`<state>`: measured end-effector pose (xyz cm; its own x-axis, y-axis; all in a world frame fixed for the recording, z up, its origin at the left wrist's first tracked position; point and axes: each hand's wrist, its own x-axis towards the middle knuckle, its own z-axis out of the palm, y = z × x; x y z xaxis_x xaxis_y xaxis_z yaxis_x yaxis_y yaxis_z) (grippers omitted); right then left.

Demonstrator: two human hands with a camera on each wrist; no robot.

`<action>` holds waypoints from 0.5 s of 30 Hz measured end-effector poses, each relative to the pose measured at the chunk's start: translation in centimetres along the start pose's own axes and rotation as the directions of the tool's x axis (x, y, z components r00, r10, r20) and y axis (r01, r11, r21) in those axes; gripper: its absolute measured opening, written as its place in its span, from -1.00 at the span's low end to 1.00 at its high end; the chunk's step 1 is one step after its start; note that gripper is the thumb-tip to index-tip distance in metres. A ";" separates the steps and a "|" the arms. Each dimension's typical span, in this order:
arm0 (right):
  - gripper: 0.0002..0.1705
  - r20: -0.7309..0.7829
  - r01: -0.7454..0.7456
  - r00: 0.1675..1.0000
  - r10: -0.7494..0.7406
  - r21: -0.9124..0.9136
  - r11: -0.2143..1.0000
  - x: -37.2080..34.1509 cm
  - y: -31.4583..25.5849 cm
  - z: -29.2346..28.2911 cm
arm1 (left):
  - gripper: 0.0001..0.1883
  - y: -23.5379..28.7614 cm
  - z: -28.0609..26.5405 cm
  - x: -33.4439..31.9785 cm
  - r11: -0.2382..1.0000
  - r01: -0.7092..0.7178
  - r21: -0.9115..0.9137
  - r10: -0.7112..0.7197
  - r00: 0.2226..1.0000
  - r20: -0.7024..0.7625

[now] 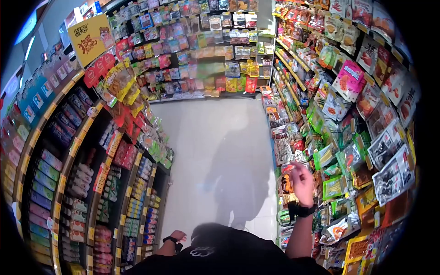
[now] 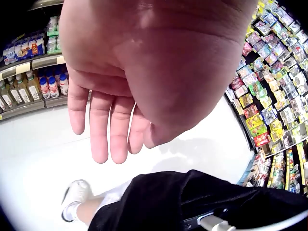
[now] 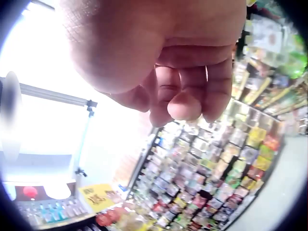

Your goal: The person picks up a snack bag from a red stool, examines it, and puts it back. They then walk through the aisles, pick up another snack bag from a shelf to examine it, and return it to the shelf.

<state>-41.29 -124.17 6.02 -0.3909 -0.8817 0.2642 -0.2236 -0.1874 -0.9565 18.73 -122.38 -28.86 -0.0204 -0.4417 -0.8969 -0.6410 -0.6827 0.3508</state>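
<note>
My right hand (image 1: 302,185) is raised beside the right-hand rack of hanging snack packets, overlapping some of them in the head view. Its fingers bend loosely, with nothing between them; the right wrist view shows the same bare hand (image 3: 159,53) from the palm side. A green-edged packet (image 1: 332,187) and a clear-and-green bag (image 1: 324,156) hang just right of it. Low at my left side is my left hand (image 1: 178,236), also holding nothing. Its fingers (image 2: 99,127) hang relaxed above the pale floor in the left wrist view.
Drink shelves (image 1: 87,183) line the left side of the aisle. A wall of hanging packets (image 1: 183,55) closes the far end. Between them runs a pale tiled floor (image 1: 206,137) with my shadow on it. A yellow sign (image 1: 90,40) stands over the left shelves.
</note>
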 end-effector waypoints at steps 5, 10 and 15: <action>-0.65 0.057 0.303 0.948 -0.314 0.143 0.942 5.2 -9.9 0.6 | -0.64 2.0 2.1 1.0 1.000 0.005 0.030 -0.006 1.000 0.006; -0.74 0.043 0.739 0.665 -0.746 0.111 0.665 10.9 -16.0 1.7 | -0.64 2.6 3.7 2.3 0.977 -0.110 0.184 0.102 0.993 0.051; -0.73 -0.064 0.833 0.400 -0.914 0.441 0.334 15.9 -20.6 5.6 | -0.68 2.5 3.4 6.0 0.933 -0.219 0.285 0.183 0.972 0.146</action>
